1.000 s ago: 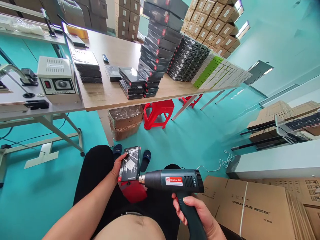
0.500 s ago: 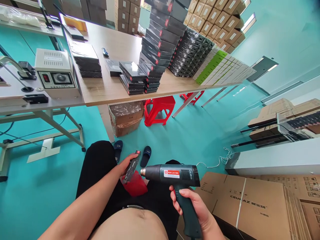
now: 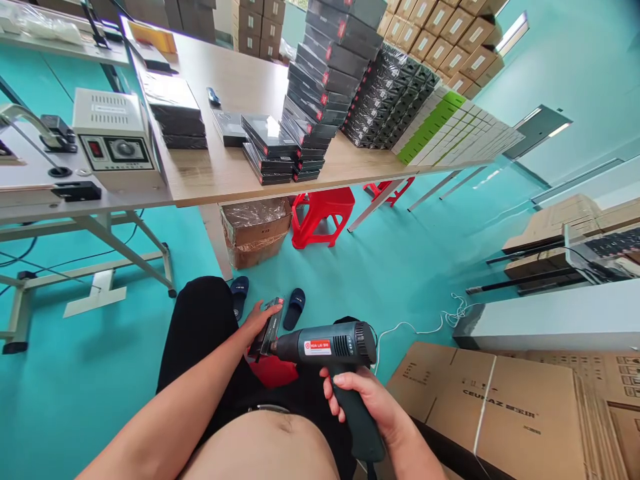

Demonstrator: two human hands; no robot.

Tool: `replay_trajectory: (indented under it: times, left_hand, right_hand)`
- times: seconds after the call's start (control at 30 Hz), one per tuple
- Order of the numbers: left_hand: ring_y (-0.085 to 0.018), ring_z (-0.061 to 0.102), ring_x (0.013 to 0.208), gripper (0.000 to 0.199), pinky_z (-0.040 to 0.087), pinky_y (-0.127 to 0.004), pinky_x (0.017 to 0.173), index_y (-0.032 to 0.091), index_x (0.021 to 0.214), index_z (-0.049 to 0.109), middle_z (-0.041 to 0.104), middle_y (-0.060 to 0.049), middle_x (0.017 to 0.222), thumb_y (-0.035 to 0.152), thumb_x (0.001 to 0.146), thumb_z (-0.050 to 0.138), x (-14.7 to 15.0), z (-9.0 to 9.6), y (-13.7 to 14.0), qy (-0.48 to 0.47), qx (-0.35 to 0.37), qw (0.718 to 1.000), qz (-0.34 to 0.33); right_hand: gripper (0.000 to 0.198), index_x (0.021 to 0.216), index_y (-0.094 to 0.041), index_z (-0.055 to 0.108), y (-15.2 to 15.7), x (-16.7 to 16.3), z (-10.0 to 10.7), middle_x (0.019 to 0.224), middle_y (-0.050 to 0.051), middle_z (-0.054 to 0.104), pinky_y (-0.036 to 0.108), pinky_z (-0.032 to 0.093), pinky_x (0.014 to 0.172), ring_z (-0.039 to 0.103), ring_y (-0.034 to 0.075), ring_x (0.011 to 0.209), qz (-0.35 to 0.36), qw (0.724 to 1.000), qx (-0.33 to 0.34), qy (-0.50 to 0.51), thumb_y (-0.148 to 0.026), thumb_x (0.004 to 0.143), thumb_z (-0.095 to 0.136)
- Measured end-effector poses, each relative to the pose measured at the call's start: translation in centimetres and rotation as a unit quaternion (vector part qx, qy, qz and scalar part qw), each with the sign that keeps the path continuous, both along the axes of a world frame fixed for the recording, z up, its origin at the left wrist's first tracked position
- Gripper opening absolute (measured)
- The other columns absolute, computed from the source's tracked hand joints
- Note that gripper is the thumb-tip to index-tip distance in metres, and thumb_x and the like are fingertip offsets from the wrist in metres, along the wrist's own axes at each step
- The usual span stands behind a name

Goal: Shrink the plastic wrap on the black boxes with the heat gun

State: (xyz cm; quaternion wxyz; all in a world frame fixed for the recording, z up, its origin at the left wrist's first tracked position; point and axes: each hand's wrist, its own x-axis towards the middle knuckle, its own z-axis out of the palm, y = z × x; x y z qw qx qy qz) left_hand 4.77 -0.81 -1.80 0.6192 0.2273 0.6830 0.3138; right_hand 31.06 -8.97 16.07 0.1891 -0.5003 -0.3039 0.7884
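Observation:
My left hand [image 3: 259,321] grips a small dark box [image 3: 273,328] in film, held tilted above my lap. Fingers are closed along its upper end and side. A dark green heat gun [image 3: 325,343] with a red and white label lies level, its handle wrapped by my right hand [image 3: 353,390]. The nozzle points left, right up against the box's lower part; whether they touch I cannot tell. Under the box shows the red seat [image 3: 275,371] between my legs.
Ahead stands a wooden table [image 3: 200,183] bearing tall stacks of black boxes [image 3: 325,87]. A control unit [image 3: 117,143] is at left. Cardboard cartons [image 3: 450,393] lie at right, a red stool [image 3: 325,213] under the table, and slippers [image 3: 295,308] on the floor.
The heat gun has moved left, bringing its nozzle close to the box. My left hand has turned the box slightly, and the view has shifted a little.

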Motion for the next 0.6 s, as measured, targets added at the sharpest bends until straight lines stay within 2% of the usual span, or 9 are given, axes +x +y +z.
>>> replay_trajectory:
  times: [0.07, 0.13, 0.2, 0.27, 0.3, 0.4, 0.53, 0.6]
  left_hand:
    - [-0.031, 0.065, 0.099, 0.106, 0.052, -0.033, 0.071, 0.019, 0.146, 0.029, 0.056, -0.018, 0.131, 0.065, 0.060, 0.071, 0.1, 0.2, -0.1, -0.026, 0.003, 1.000, 0.014]
    - [-0.028, 0.068, 0.088, 0.099, 0.052, -0.033, 0.064, 0.021, 0.143, 0.032, 0.064, -0.016, 0.120, 0.062, 0.063, 0.071, 0.1, 0.2, -0.2, -0.078, -0.004, 0.997, 0.028]
    - [-0.025, 0.068, 0.067, 0.079, 0.050, -0.031, 0.054, 0.018, 0.133, 0.046, 0.072, -0.011, 0.092, 0.061, 0.070, 0.066, 0.1, 0.1, -0.4, -0.144, -0.017, 0.989, 0.031]
    - [-0.022, 0.063, 0.051, 0.061, 0.047, -0.031, 0.048, 0.015, 0.111, 0.061, 0.068, -0.008, 0.065, 0.064, 0.075, 0.057, -0.2, -0.1, -0.5, -0.211, -0.039, 0.977, 0.015]
    - [-0.022, 0.061, 0.047, 0.058, 0.047, -0.032, 0.047, 0.015, 0.100, 0.064, 0.066, -0.007, 0.058, 0.066, 0.076, 0.053, -0.4, -0.1, -0.5, -0.239, -0.049, 0.970, 0.007]
    - [-0.027, 0.064, 0.051, 0.056, 0.051, -0.038, 0.051, 0.018, 0.086, 0.065, 0.066, -0.010, 0.059, 0.070, 0.075, 0.049, -1.0, 0.4, -0.4, -0.326, -0.073, 0.942, 0.019]
    - [-0.028, 0.069, 0.066, 0.047, 0.055, -0.040, 0.064, 0.016, 0.088, 0.065, 0.070, -0.010, 0.068, 0.061, 0.077, 0.055, -1.7, 1.7, 0.0, -0.457, -0.038, 0.882, 0.107]
    - [-0.028, 0.069, 0.072, 0.047, 0.055, -0.039, 0.066, 0.014, 0.091, 0.065, 0.071, -0.011, 0.073, 0.058, 0.077, 0.055, -1.8, 2.3, 0.2, -0.477, -0.019, 0.868, 0.135]
  right_hand:
    - [0.032, 0.102, -0.009, 0.064, 0.7, -0.5, -0.2, 0.078, 0.008, 0.066, 0.023, 0.049, 0.047, 0.063, 0.015, 0.058, -0.004, 1.000, 0.016, -0.007, -0.029, 0.078, 0.059]
    - [0.032, 0.101, -0.009, 0.063, 1.8, -1.3, -0.5, 0.078, 0.008, 0.066, 0.023, 0.050, 0.047, 0.063, 0.015, 0.058, -0.021, 0.999, 0.035, -0.016, -0.030, 0.077, 0.060]
    - [0.030, 0.099, -0.009, 0.064, 3.2, -2.4, -0.8, 0.077, 0.007, 0.066, 0.023, 0.050, 0.047, 0.062, 0.015, 0.058, -0.053, 0.997, 0.050, -0.020, -0.030, 0.076, 0.061]
    - [0.029, 0.096, -0.010, 0.064, 4.7, -3.6, -1.0, 0.075, 0.007, 0.067, 0.023, 0.050, 0.047, 0.061, 0.014, 0.057, -0.090, 0.994, 0.056, -0.016, -0.030, 0.075, 0.063]
    - [0.028, 0.095, -0.010, 0.064, 5.3, -4.0, -1.1, 0.075, 0.006, 0.066, 0.023, 0.050, 0.048, 0.061, 0.014, 0.057, -0.105, 0.993, 0.057, -0.012, -0.030, 0.075, 0.064]
    - [0.029, 0.095, -0.010, 0.065, 6.0, -4.2, -1.0, 0.075, 0.006, 0.066, 0.023, 0.049, 0.047, 0.061, 0.013, 0.057, -0.113, 0.992, 0.054, 0.007, -0.030, 0.075, 0.065]
    - [0.033, 0.102, -0.009, 0.064, 5.1, -1.8, -0.4, 0.079, 0.008, 0.066, 0.022, 0.046, 0.044, 0.061, 0.014, 0.056, -0.010, 0.998, 0.026, 0.055, -0.030, 0.077, 0.061]
    - [0.033, 0.102, -0.009, 0.064, 4.8, -0.9, -0.3, 0.079, 0.008, 0.066, 0.022, 0.045, 0.044, 0.061, 0.014, 0.056, 0.013, 0.999, 0.024, 0.041, -0.029, 0.076, 0.061]
